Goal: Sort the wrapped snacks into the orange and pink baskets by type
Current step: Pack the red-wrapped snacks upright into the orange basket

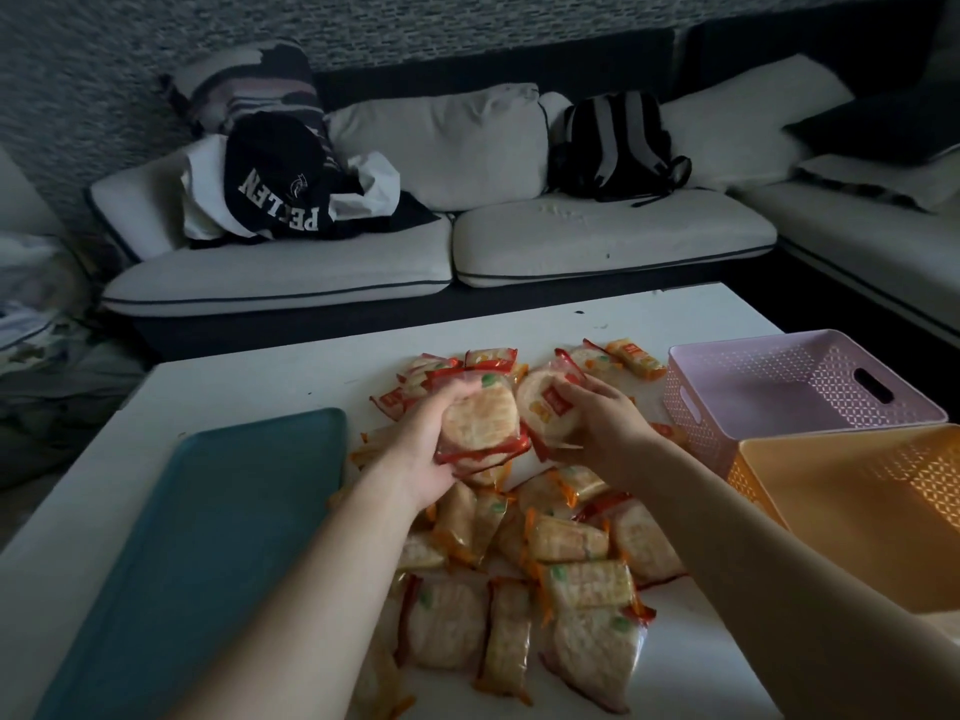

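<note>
A round pack (480,420) sat clasped in the left hand (426,449), fingers curled over its far edge, while the right hand (597,423) pinched a second pack (545,407) just beside it, apparently pairing matching red-edged snacks as one type. The pile (566,553) lay on the table (467,319) beneath and behind both grips. The pink basket (691,402) and orange basket (841,433) waited right of the right hand, near enough for a drop; a tray (208,537) lay left of the left hand.
</note>
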Tool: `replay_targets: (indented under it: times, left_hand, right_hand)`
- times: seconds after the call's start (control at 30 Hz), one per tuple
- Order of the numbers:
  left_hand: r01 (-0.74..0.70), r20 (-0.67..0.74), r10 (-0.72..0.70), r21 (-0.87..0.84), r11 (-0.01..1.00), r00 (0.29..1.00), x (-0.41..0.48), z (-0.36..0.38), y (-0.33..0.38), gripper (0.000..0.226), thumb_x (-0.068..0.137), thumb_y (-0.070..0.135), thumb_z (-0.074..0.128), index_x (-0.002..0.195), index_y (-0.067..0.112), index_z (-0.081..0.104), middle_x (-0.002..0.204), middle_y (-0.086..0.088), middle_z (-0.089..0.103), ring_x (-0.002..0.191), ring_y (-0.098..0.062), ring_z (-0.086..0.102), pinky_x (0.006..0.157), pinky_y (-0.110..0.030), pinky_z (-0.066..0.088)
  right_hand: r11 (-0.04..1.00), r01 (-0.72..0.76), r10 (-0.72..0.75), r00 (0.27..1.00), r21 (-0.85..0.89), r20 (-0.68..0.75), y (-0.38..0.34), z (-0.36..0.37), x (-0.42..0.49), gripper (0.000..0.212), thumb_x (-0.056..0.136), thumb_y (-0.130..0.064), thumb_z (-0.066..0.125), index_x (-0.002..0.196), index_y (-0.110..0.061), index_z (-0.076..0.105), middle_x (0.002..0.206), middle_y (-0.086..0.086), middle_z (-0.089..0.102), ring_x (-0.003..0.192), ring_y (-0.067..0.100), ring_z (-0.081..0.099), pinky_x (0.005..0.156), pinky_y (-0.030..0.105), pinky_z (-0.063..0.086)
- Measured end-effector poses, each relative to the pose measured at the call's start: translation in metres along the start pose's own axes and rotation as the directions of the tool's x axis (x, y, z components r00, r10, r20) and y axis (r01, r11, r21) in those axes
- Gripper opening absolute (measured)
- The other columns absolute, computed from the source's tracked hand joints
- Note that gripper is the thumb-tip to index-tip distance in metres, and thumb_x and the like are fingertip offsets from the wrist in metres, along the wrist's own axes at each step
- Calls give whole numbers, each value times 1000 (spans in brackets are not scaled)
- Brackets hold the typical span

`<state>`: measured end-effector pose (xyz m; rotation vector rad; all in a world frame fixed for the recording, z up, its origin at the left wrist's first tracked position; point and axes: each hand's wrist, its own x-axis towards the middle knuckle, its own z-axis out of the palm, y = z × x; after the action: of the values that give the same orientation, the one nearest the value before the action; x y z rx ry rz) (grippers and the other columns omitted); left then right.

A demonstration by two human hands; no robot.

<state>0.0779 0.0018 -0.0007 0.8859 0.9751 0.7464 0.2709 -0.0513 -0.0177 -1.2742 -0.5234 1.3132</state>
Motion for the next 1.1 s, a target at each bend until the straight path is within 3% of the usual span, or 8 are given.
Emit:
replay_targets:
  times: [0.2,0.4,0.5,0.67,0.77,0.87,0.97,1.1]
  left_hand:
    - [-146,94,141,50,988,986,-9,67,-7,49,68,48,79,107,18,79,111,-14,75,108,-33,70,98,-50,52]
    - [-107,192,42,342,934,980,-11,183,-51,103,47,90,73,124,22,67,113,-7,75,107,-27,70,101,-48,52]
    - [-198,343,32,460,865,939,-13,230,-77,94,56,93,62,117,22,73,112,-3,76,107,-23,70,100,-40,52]
    - [-434,411,160,761,481,897,-23,256,-91,63,102,64,28,114,17,69,107,1,66,98,-21,58,82,-33,40]
    - [-576,564,143,816,53,813,-19,242,-88,41,101,54,40,82,24,62,97,-3,70,94,-27,63,74,-35,40]
    - [-610,645,24,734,-300,764,-14,226,-86,20,85,51,60,86,31,64,102,6,65,105,-20,59,92,-37,42]
    - [-596,624,8,749,-289,781,-15,206,-72,17,79,45,69,87,35,58,107,7,60,105,-18,56,88,-33,41]
    - [-483,503,52,851,-207,863,-8,175,-63,25,84,34,70,104,33,55,112,8,59,98,-17,59,83,-37,52]
  right_hand:
    - [982,179,-174,982,-63,79,-35,-29,-45,70,62,-34,93,120,-17,59,107,13,68,87,31,71,74,53,60]
    - [933,258,-273,962,-251,-25,-72,-145,-102,68,66,-7,88,127,-9,56,113,17,73,98,35,74,78,54,61]
    - [929,230,-276,953,-290,-129,-76,-201,-128,62,62,-9,87,118,-18,63,106,11,76,97,32,74,79,56,60]
    - [729,-11,-240,932,-684,-271,-72,-248,-133,45,85,-54,70,120,-26,67,115,0,71,104,24,68,81,37,54]
    - [563,-86,-371,862,-822,-345,-67,-256,-116,41,94,-43,64,127,-18,65,123,4,66,105,22,64,92,39,53]
    - [424,-96,-360,894,-901,-265,-62,-252,-109,18,94,-21,64,106,-15,76,102,6,73,88,23,70,82,43,59]
    - [220,0,-317,946,-976,-71,-50,-233,-109,12,89,-17,69,98,-17,78,98,1,73,86,20,70,82,42,59]
    - [35,73,-255,965,-997,62,-26,-197,-96,32,92,-33,68,121,-19,69,113,-2,71,93,16,68,79,31,61]
